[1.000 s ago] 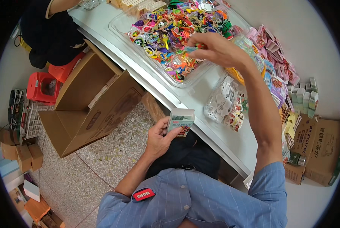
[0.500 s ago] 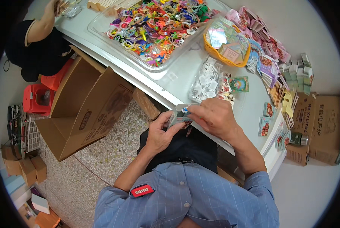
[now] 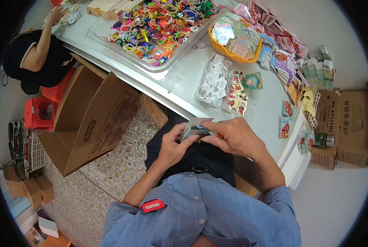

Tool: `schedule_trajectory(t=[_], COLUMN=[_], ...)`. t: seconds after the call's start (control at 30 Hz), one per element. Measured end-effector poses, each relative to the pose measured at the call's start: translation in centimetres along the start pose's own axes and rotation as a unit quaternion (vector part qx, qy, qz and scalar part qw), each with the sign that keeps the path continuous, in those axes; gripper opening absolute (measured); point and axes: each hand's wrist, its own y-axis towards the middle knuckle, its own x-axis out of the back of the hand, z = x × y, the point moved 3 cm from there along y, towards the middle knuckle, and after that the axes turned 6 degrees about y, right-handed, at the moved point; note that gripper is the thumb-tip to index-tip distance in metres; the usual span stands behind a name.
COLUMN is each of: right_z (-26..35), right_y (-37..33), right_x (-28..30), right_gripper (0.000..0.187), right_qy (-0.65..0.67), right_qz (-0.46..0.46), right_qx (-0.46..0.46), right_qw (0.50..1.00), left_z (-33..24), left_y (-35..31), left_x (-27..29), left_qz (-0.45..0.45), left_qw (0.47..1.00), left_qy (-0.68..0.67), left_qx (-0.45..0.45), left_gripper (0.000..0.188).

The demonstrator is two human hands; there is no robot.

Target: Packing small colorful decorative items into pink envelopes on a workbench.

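Note:
My left hand (image 3: 171, 145) is wrapped around a small, thin-walled cardboard box (image 3: 189, 128), held above my lap with its open end up. A small blue bit shows inside the mouth. My right hand (image 3: 237, 138) closes on the box's right side, index finger at the opening and thumb lower down by a coloured flap. What lies under those fingertips is partly hidden. Beyond the hands on the table are a clear bag of small white packets (image 3: 213, 82), a bag of red-and-white character pieces (image 3: 236, 99) and a green picture card (image 3: 251, 81).
A clear tub (image 3: 151, 68) of colourful trinkets and a yellow basket (image 3: 231, 54) of packets stand on the white table. Folded printed boxes (image 3: 284, 66) lie at right. An open carton (image 3: 97, 127) stands on the floor at left. Another person (image 3: 38, 57) works at far left.
My right hand has shifted down along the box's right side, its index finger now straighter at the opening. The blue bit sits lower in the box. The view has shifted slightly.

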Motion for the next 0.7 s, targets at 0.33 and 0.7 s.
schedule_trajectory(t=[0.33,0.7], right_z=[-1.5,-3.1], right_y=[0.5,-0.2], right_x=[-2.1,-2.8], right_gripper=[0.02,0.018], right_qy=[0.103,0.015], right_qz=[-0.141,-0.135], right_qx=[0.032,0.101], right_qw=[0.984,0.986], left_z=[0.1,0.7], left_y=[-0.4,-1.0], left_x=[0.0,0.5], left_qz=[-0.002,-0.01], left_qw=[1.0,1.0], left_qy=[-0.015,0.001], left_qx=[-0.009,-0.004], left_gripper=[0.038,0.038])
